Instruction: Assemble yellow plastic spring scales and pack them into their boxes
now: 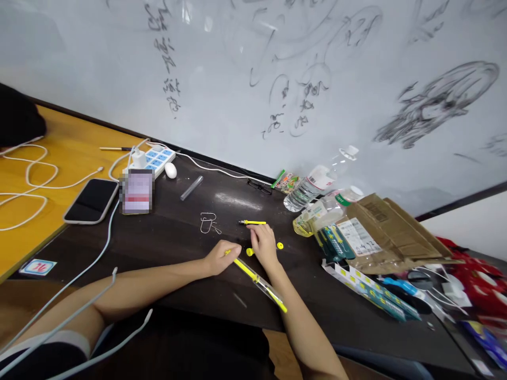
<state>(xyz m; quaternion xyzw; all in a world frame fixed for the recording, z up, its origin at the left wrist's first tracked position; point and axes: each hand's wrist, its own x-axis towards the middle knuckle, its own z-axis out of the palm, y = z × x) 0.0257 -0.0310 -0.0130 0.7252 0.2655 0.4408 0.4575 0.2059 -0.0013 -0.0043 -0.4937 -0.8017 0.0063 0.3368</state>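
A long clear and yellow tube-shaped tool (259,282) slants from my left hand (222,257), whose fingers are closed around its upper end. Its lower end passes over my right forearm. Beyond it, my right hand (263,244) rests low over the dark table, fingers bent, just below a small yellow piece with a dark tip (252,222); whether the fingertips grip it is too small to tell. Two small yellow parts lie beside my right hand, one to its left (250,252) and one to its right (280,246). Bent thin wires (207,224) lie left of the hands.
A phone (92,201), power strip (159,160), white egg-shaped object (170,170) and clear tube (191,188) are at the left. Bottles (303,193), a cardboard package (372,227) and an open teal box (372,290) stand or lie right. White cables cross the left side.
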